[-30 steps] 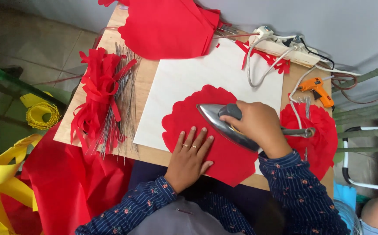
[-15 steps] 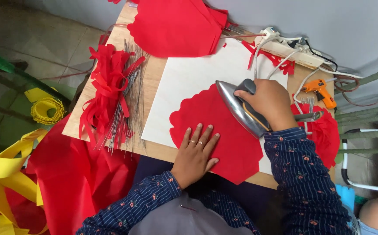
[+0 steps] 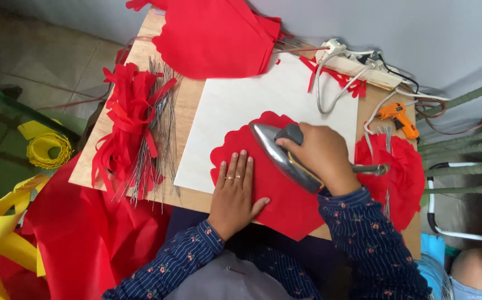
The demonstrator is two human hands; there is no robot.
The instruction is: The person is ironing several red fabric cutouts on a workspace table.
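Red fabric cut with a scalloped edge (image 3: 285,194) lies on a white board (image 3: 235,111) atop the wooden counter (image 3: 141,58), its near edge hanging just over the counter's front. The right hand (image 3: 321,158) is closed around the dark handle of a metal iron (image 3: 280,155), whose shiny soleplate rests on the fabric with its tip pointing toward the far left. The left hand (image 3: 234,194) lies open, palm down, fingers spread flat on the fabric just beside the iron, rings on two fingers. To the left sits a heap of red strips (image 3: 124,122) mixed with thin wires (image 3: 160,139). More red cloth (image 3: 213,36) is piled at the far edge, and an orange glue gun (image 3: 397,116) lies at the right near a white power strip (image 3: 363,64).
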